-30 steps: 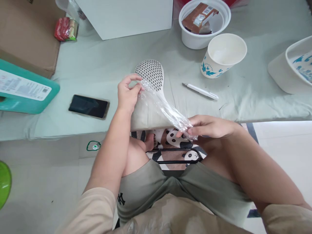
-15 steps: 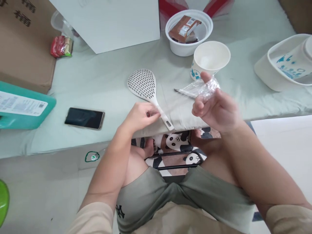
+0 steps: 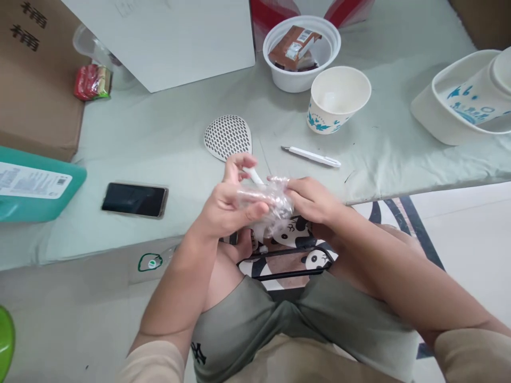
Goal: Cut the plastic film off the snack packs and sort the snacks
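Observation:
Crumpled clear plastic film (image 3: 281, 205) is bunched between my two hands, over the table's front edge. My left hand (image 3: 227, 205) grips it from the left, thumb along its near side. From the right, my right hand (image 3: 313, 199) holds the other side, fingers pressed into it. Behind my left hand lies a white slotted skimmer (image 3: 228, 135); the hand and film hide much of its handle. A white pen-shaped utility knife or pen (image 3: 311, 156) rests beyond my right hand. Farther back stands a paper cup (image 3: 339, 98) with blue leaf print.
A phone (image 3: 134, 200) lies to the left near a teal container (image 3: 38, 183). At the back are a white box (image 3: 167, 40), a red snack packet (image 3: 91, 82) and a white bowl (image 3: 275, 77) holding a brown package. A white bin (image 3: 433, 114) stands at right.
My right hand has moved left and down with the plastic film, off the white pen-shaped tool. My left hand has come onto the film, and both hands now hold it.

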The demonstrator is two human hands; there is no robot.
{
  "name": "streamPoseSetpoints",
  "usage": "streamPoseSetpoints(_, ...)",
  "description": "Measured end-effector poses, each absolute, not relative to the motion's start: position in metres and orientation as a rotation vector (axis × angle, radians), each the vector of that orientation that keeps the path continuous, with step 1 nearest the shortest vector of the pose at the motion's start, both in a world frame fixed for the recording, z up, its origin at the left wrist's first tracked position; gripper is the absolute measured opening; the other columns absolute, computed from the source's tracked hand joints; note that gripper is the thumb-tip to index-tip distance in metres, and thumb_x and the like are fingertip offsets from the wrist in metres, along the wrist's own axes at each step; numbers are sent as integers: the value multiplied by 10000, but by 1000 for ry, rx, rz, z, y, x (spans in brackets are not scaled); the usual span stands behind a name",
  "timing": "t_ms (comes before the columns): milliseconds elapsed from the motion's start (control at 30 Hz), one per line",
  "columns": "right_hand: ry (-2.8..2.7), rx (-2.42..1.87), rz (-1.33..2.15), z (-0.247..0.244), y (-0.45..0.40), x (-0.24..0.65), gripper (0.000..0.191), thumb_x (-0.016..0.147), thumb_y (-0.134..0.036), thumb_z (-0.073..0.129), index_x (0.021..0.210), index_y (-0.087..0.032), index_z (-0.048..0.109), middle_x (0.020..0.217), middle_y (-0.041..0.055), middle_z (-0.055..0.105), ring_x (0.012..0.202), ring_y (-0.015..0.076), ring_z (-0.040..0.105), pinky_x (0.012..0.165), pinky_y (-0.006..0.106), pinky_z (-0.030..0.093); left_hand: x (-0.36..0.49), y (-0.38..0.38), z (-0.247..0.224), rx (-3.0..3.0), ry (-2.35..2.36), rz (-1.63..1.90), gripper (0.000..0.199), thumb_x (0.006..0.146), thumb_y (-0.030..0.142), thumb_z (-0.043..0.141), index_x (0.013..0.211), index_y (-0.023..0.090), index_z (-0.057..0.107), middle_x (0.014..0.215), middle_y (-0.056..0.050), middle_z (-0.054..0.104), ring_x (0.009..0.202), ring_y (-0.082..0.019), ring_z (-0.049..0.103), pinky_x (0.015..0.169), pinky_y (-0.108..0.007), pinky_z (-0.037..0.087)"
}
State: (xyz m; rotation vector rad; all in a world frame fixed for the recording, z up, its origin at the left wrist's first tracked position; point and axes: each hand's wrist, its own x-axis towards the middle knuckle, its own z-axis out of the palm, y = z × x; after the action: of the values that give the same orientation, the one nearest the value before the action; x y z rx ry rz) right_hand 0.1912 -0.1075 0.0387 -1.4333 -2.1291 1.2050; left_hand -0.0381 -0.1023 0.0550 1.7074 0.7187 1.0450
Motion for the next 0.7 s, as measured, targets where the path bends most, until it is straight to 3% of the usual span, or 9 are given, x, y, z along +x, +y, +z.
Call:
streamPoseSetpoints(67,-2132,-1255,1288,36,-111,186,299,927,-279,378,706,-186,556,697,47,565,666,167,473,679,309,365,-39,-95,44,1626,662,1191,125,904,455,747,994,446,834,1423,12,616,1423,-246,511,1210,-469,423)
streamPoseSetpoints(167,-2117,-956,1434,33,-117,182,289,917,-258,350,705,-188,534,675,36,535,663,158,466,675,300,391,-36,-83,28,1423,624,1248,261,1011,485,570,1164,460,780,1356,55,706,1358,-225,603,1187,-472,457)
streamPoseSetpoints(333,-2049,-600,1635,38,-124,179,164,867,-244,418,762,-191,532,685,-4,541,628,114,487,642,258,429,-31,-74,17,1631,869,967,545,1013,649,415,1269,291,736,1352,-45,718,1332,-261,605,1196,-465,417)
streamPoseSetpoints(433,-1946,-684,1559,45,-123,186,95,808,-183,445,731,-202,499,624,-32,494,589,97,466,598,242,407,-28,-78,20,1915,962,735,732,993,733,274,1076,210,779,1159,-106,716,1162,-281,615,1107,-484,454)
streamPoseSetpoints(500,-1892,-812,1464,48,-119,191,95,773,-154,454,703,-201,498,598,-36,487,575,94,464,587,244,400,-24,-82,21,2015,940,690,682,1000,693,312,899,211,784,1041,-101,658,1069,-262,592,1066,-476,470)
streamPoseSetpoints(567,-1873,-958,1367,48,-114,196,102,751,-152,459,737,-190,552,576,-40,493,555,96,462,582,252,398,-20,-86,20,2050,966,696,462,969,577,522,825,223,782,1120,-102,594,1149,-265,557,1086,-471,468)
streamPoseSetpoints(633,-1849,-1123,1298,47,-110,197,281,741,-166,457,944,-158,652,571,-49,507,538,106,460,577,262,401,-17,-88,18,2057,1021,714,202,875,408,717,812,233,797,1346,-106,506,1356,-301,462,1157,-494,433)
streamPoseSetpoints(700,-1793,-1290,1255,46,-107,196,562,737,-174,451,1270,-123,624,561,-62,503,530,121,460,575,270,404,-16,-88,15,2020,1012,745,82,828,313,774,807,244,813,1546,-72,386,1510,-335,334,1235,-539,365)
